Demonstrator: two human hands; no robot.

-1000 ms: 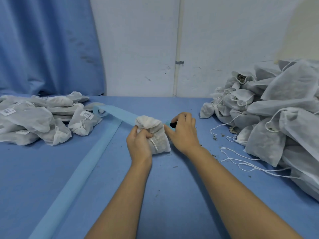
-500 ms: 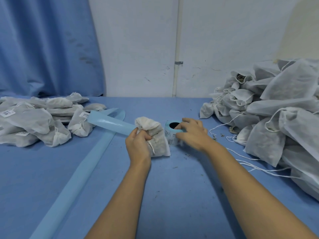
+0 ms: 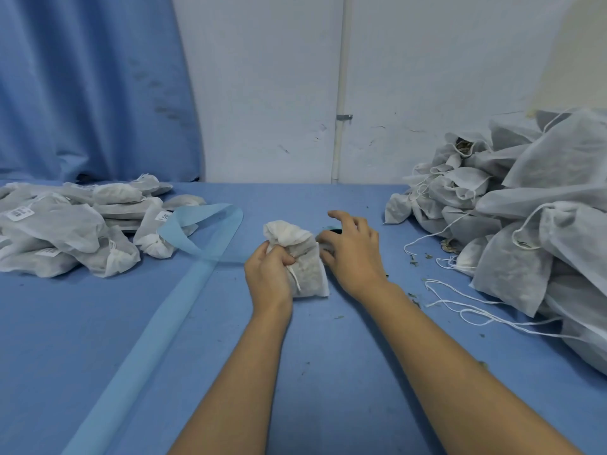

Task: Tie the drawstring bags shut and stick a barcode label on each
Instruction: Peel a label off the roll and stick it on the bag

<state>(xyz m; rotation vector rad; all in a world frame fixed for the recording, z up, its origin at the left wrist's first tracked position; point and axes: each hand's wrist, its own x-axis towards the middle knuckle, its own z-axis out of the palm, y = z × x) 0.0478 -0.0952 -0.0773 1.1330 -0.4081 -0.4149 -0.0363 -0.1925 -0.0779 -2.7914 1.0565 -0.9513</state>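
Label roll (image 3: 332, 228) mostly behind right hand (image 3: 353, 254)

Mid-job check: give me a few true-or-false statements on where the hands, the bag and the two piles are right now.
1. The left-hand grip holds the drawstring bag at its gathered neck. True.
2. That bag lies on the right pile. False: it sits on the blue table, between the hands.
3. Bags in the left pile carry barcode labels. True.
4. The light blue backing strip trails off to the right. False: it runs to the left and toward the near edge.
5. The right-hand grip rests on the right pile. False: it is beside the held bag.
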